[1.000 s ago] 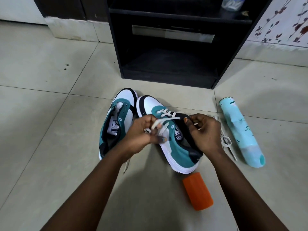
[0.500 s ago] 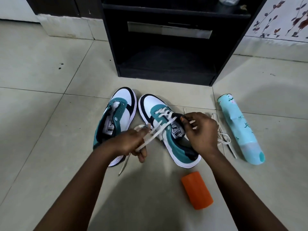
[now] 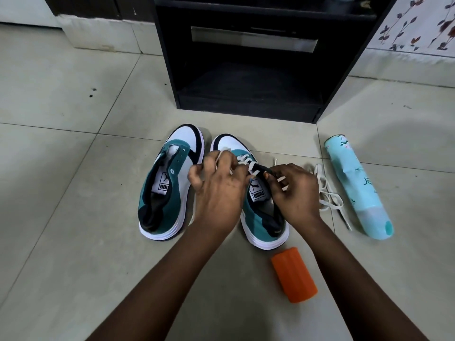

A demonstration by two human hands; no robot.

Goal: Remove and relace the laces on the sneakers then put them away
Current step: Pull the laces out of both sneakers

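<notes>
Two teal, white and black sneakers stand side by side on the tiled floor. The left sneaker (image 3: 170, 183) has no lace in it. The right sneaker (image 3: 261, 217) is partly laced near the toe with a white lace (image 3: 246, 159). My left hand (image 3: 219, 190) hovers over the right sneaker's left side and pinches a strand of that lace. My right hand (image 3: 293, 190) grips the sneaker's black right eyelet edge, with lace strands running under its fingers. A second loose white lace (image 3: 330, 200) lies on the floor to the right.
A black open cabinet (image 3: 251, 57) stands straight ahead, its bottom shelf facing the shoes. A light blue cylinder (image 3: 357, 188) lies on the floor at the right. An orange cylinder (image 3: 294, 274) lies just in front of the right sneaker.
My left hand has come back up from the lower left to the right sneaker's eyelets with the lace. The right hand has stayed at the eyelet edge.
</notes>
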